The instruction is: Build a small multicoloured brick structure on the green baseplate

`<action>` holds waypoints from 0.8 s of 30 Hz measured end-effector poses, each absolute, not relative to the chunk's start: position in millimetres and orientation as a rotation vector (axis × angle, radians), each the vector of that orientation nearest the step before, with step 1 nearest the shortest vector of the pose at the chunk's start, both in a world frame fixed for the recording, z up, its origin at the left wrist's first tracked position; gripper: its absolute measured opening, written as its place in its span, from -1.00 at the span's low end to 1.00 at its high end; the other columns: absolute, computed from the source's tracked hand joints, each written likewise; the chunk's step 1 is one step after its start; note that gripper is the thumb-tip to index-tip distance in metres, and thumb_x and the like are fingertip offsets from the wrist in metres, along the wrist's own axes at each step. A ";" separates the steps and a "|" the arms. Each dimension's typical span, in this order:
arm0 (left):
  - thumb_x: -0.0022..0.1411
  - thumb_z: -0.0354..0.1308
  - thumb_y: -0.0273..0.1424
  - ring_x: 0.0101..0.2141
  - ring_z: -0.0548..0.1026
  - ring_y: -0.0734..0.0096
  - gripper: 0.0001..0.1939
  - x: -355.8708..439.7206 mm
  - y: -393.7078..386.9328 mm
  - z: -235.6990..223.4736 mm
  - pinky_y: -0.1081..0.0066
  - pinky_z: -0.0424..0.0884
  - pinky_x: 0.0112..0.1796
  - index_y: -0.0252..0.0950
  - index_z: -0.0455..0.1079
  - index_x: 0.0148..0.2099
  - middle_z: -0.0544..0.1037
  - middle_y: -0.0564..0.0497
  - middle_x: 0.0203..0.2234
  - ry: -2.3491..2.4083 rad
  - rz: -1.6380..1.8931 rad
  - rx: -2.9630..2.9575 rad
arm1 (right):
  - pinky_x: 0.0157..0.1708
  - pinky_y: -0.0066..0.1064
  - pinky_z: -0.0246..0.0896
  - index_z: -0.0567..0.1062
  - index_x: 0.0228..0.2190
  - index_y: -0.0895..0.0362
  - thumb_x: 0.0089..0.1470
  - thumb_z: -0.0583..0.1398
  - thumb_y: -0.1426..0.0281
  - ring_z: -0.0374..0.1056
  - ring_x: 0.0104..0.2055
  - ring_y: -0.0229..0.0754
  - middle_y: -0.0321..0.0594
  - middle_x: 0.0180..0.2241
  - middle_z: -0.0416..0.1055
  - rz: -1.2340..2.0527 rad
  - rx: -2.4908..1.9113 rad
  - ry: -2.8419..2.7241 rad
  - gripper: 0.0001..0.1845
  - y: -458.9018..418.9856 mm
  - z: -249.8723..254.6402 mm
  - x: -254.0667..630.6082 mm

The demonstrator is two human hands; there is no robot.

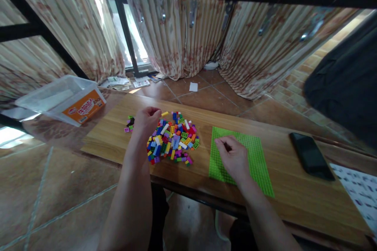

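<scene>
Left hand (145,121): at the far left edge of the brick pile (176,141), thumb and fingertips drawn together, a yellow brick (165,114) just beside them; cannot tell whether it is pinched or lies loose. Right hand (234,155): over the green baseplate (262,164), fingers curled in towards the thumb; nothing seen in its grip, and contact with the plate cannot be made out. The two hands well apart, pile and bare wood between.

Bricks heaped left of the plate, many colours, studs showing on some; a few strays lie left of the left hand. Judged light, hard, rigid, not fragile, a little slick; best taken by opposite side walls between thumb and fingertip, one at a time, since neighbours may slide. Baseplate flat and studded, probably thin and slightly flexible; its edges offer the hold.

Surface: long wooden tabletop (106,137), smooth grain. Right of the plate, a black phone (311,156), then a printed sheet (359,192) at the end, its print too blurred to read. Past the left end, a clear plastic tub (55,102) with an orange label.

Room: tiled floor (59,196), papers (118,82) on it, patterned curtains (188,39) beyond, daylight through a gap at left
</scene>
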State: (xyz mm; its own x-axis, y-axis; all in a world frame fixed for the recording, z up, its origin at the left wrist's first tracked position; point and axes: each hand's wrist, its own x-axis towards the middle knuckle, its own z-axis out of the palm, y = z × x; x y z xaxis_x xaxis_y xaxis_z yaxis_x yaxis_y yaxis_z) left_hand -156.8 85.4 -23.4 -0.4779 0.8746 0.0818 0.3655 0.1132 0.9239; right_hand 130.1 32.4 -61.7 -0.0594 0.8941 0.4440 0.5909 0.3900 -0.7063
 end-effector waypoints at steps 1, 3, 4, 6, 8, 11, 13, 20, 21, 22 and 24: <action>0.01 0.17 -0.33 -0.62 0.30 0.54 -0.81 -154.6 85.6 -21.7 0.55 0.15 -0.60 -0.36 0.51 -0.39 0.46 0.08 -0.64 1.888 1.376 1.182 | -0.37 -0.39 0.19 0.49 -0.47 0.12 0.20 0.15 0.30 0.32 -0.40 -0.22 -0.27 -0.48 0.39 0.452 -1.266 -1.809 -0.76 27.7 -62.2 120.4; 0.02 0.16 -0.33 -0.62 0.32 0.55 -0.81 -150.3 85.8 -17.3 0.56 0.16 -0.60 -0.36 0.50 -0.40 0.45 0.09 -0.64 1.852 1.451 1.122 | -0.31 -0.40 0.25 0.52 -0.40 0.10 0.22 0.14 0.35 0.37 -0.35 -0.22 -0.24 -0.39 0.44 0.503 -1.195 -1.914 -0.80 17.5 -64.8 99.6; 0.02 0.16 -0.33 -0.62 0.33 0.55 -0.82 -148.6 85.6 -14.9 0.56 0.17 -0.60 -0.36 0.49 -0.40 0.45 0.09 -0.63 1.833 1.497 1.083 | -0.29 -0.40 0.26 0.52 -0.38 0.09 0.22 0.13 0.36 0.38 -0.32 -0.22 -0.22 -0.35 0.46 0.517 -1.162 -1.959 -0.81 12.7 -66.7 89.4; 0.01 0.16 -0.35 -0.62 0.34 0.57 -0.84 -146.4 84.6 -10.4 0.58 0.20 -0.60 -0.35 0.48 -0.40 0.47 0.09 -0.61 1.798 1.585 1.003 | -0.21 -0.37 0.30 0.54 -0.32 0.07 0.23 0.14 0.35 0.40 -0.25 -0.20 -0.19 -0.27 0.47 0.522 -1.102 -2.031 -0.83 5.0 -70.8 71.0; 0.00 0.17 -0.37 -0.63 0.32 0.61 -0.86 -145.7 83.2 -6.9 0.59 0.21 -0.60 -0.35 0.47 -0.40 0.47 0.09 -0.59 1.761 1.648 0.938 | -0.16 -0.34 0.32 0.54 -0.28 0.06 0.23 0.13 0.36 0.40 -0.20 -0.17 -0.17 -0.23 0.47 0.511 -1.060 -2.077 -0.84 0.8 -73.7 56.2; 0.00 0.18 -0.38 -0.65 0.30 0.64 -0.88 -146.3 81.2 -4.4 0.61 0.21 -0.61 -0.35 0.46 -0.42 0.47 0.09 -0.59 1.703 1.699 0.897 | -0.10 -0.27 0.32 0.53 -0.21 0.08 0.20 0.16 0.38 0.37 -0.11 -0.11 -0.13 -0.17 0.45 0.479 -1.031 -2.137 -0.84 -0.5 -74.7 40.8; 0.00 0.19 -0.38 -0.66 0.30 0.65 -0.88 -146.9 80.4 -4.0 0.61 0.20 -0.61 -0.35 0.46 -0.42 0.47 0.09 -0.59 1.677 1.716 0.892 | -0.06 -0.20 0.31 0.52 -0.15 0.09 0.17 0.19 0.38 0.33 -0.07 -0.06 -0.10 -0.12 0.43 0.464 -1.042 -2.170 -0.80 -0.3 -74.1 33.3; 0.00 0.19 -0.38 -0.66 0.29 0.66 -0.87 -144.3 79.8 -2.0 0.62 0.20 -0.61 -0.36 0.46 -0.41 0.47 0.09 -0.59 1.644 1.737 0.883 | 0.06 -0.09 0.20 0.45 0.01 0.14 0.13 0.23 0.37 0.18 0.10 0.03 0.00 0.06 0.32 0.428 -1.121 -2.226 -0.61 -0.8 -74.9 15.2; 0.00 0.19 -0.38 -0.66 0.30 0.66 -0.87 -143.5 79.7 -1.2 0.62 0.20 -0.61 -0.36 0.47 -0.40 0.48 0.08 -0.59 1.647 1.732 0.874 | 0.07 -0.09 0.18 0.45 0.01 0.14 0.13 0.23 0.35 0.16 0.11 0.03 0.00 0.08 0.30 0.422 -1.128 -2.234 -0.61 -0.6 -74.9 13.2; 0.00 0.19 -0.38 -0.66 0.30 0.65 -0.86 -142.6 79.5 -0.4 0.61 0.21 -0.61 -0.36 0.47 -0.39 0.48 0.08 -0.58 1.653 1.726 0.867 | 0.08 -0.09 0.17 0.45 0.02 0.14 0.14 0.22 0.33 0.15 0.13 0.04 0.00 0.09 0.29 0.420 -1.133 -2.244 -0.61 -0.3 -74.6 11.1; 0.01 0.18 -0.37 -0.65 0.31 0.64 -0.84 -141.2 79.1 1.1 0.60 0.22 -0.61 -0.36 0.48 -0.37 0.50 0.07 -0.57 1.666 1.709 0.862 | 0.09 -0.08 0.15 0.46 0.01 0.13 0.15 0.22 0.31 0.14 0.13 0.05 -0.01 0.11 0.27 0.422 -1.142 -2.264 -0.61 0.6 -73.3 6.8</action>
